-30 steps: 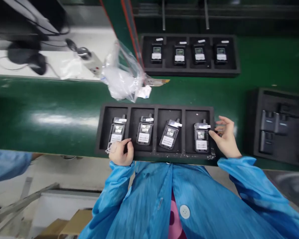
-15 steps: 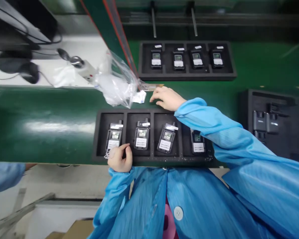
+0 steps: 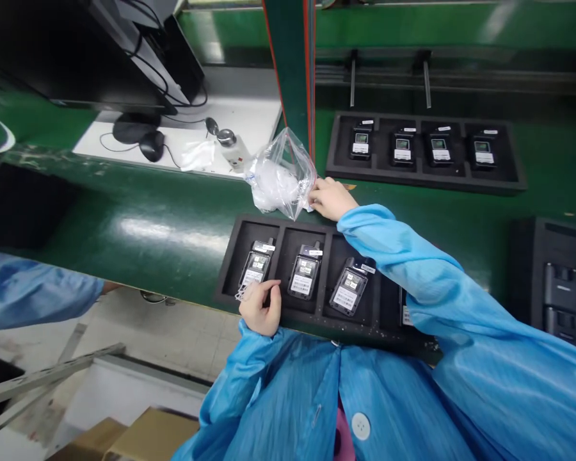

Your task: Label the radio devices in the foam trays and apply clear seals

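Note:
My left hand [image 3: 262, 308] is closed at the front edge of a black foam tray [image 3: 319, 312], with a small white lattice-like piece [image 3: 242, 292] sticking out from its fingers. Beside it lies a handheld radio [image 3: 258, 261] with its back compartment exposed. Two more radios, a middle one [image 3: 304, 272] and a tilted one [image 3: 350, 288], lie in the adjoining compartments. My right sleeve largely covers a further radio [image 3: 405, 314]. Behind the tray, my right hand [image 3: 333, 198] has curled fingers at the right edge of a clear plastic bag [image 3: 281, 182] with white contents. What its fingertips grip is hidden.
A second foam tray [image 3: 427, 179] with several radios stands at the back right. Another tray [image 3: 537, 275] with black parts is at far right. A green post [image 3: 295, 77] rises behind the bag. Another person's sleeve [image 3: 38, 288] reaches in from the left.
The view has swung left, shifting the scene rightward. My right hand has moved left to the bag's edge, over the small white packet seen earlier. My left hand stays at the tray.

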`<state>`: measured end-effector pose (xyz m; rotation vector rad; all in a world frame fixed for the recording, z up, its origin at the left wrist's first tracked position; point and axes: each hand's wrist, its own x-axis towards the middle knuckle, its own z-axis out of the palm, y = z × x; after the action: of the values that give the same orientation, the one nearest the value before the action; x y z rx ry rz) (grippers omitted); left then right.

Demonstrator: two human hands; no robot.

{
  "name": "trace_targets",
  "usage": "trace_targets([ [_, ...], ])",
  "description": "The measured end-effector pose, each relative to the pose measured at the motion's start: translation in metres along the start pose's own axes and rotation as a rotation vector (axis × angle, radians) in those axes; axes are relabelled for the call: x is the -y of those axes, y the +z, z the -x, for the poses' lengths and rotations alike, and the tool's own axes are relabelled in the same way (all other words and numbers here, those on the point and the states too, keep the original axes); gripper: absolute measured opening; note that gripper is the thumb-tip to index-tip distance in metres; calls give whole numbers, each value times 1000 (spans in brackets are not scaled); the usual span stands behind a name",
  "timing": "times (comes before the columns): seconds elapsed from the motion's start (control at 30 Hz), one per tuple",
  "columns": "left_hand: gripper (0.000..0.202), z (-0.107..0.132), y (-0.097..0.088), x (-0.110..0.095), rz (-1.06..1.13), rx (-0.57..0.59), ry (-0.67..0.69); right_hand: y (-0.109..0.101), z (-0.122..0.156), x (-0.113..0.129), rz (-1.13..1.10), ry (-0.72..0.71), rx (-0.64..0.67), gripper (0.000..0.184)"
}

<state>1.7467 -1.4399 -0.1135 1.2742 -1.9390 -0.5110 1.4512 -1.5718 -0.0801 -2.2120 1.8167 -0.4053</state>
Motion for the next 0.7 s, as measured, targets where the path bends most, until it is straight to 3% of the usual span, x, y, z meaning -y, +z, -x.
trace_targets([
  [0.13, 19, -23, 4, -34, 227, 43, -120, -38, 43, 10, -479, 161, -25, 10],
  [0.2, 22, -39, 14, -59, 340, 135, -138, -58, 82, 23, -785, 257, 38, 13],
  [0.3, 31, -56, 35, -98, 453, 328, -108, -75, 142, 46, -1042, 414, 77, 24],
  [0.43, 23, -54, 65, -137, 537, 578, -48, -73, 204, 59, -1165, 558, -19, 28],
  [0.57, 25, -38, 86, -152, 619, 786, -13, -65, 258, 53, -1136, 654, -108, 25],
  [0.63, 20, -29, 94, -154, 559, 905, 91, -64, 286, 47, -1160, 706, -208, 24],
  [0.7, 18, -20, 102, -153, 412, 941, 263, -64, 313, 39, -1194, 764, -359, 23],
])
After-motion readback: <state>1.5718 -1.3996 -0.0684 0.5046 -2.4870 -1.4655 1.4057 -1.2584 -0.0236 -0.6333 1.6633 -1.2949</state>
